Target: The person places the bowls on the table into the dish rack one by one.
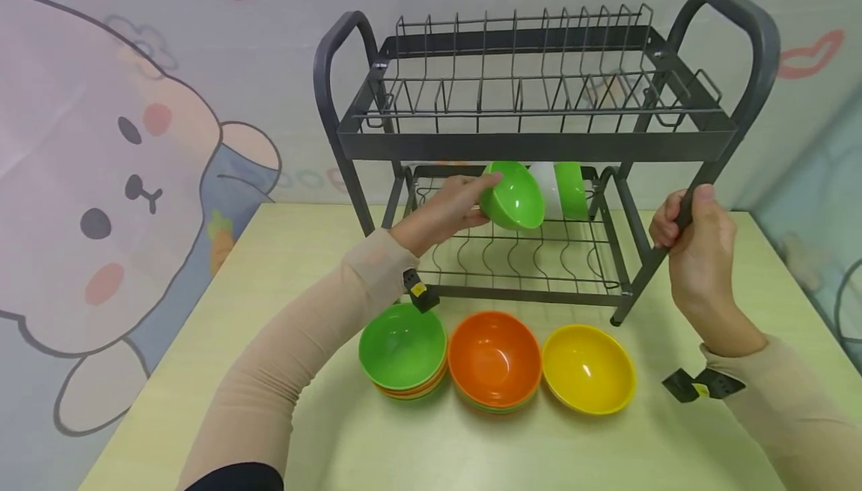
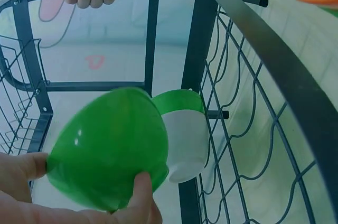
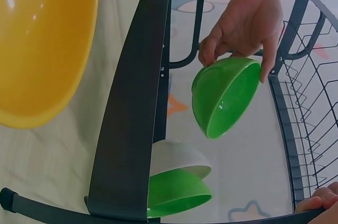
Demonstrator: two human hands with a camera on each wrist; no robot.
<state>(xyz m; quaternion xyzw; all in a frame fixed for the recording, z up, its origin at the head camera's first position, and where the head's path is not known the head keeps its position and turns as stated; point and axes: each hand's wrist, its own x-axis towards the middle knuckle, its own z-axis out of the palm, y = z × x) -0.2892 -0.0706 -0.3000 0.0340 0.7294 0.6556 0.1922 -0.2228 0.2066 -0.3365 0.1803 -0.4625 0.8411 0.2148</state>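
Observation:
My left hand (image 1: 450, 210) pinches a green bowl (image 1: 515, 197) between thumb and fingers, tilted on its side within the lower level of a dark dish rack (image 1: 539, 147). Seen from the right wrist, the bowl (image 3: 226, 97) hangs from the fingertips. To its right a white bowl (image 1: 547, 190) and another green bowl (image 1: 571, 190) stand on edge in the lower rack, partly hidden in the head view. My right hand (image 1: 703, 259) grips the rack's right front leg, fingers wrapped round it.
In front of the rack stand a bowl stack topped with green (image 1: 404, 349), a stack topped with orange (image 1: 497, 360), and a yellow bowl (image 1: 589, 370). The rack's upper wire level (image 1: 525, 94) overhangs the lower one. A patterned cloth (image 1: 135, 139) hangs behind the table.

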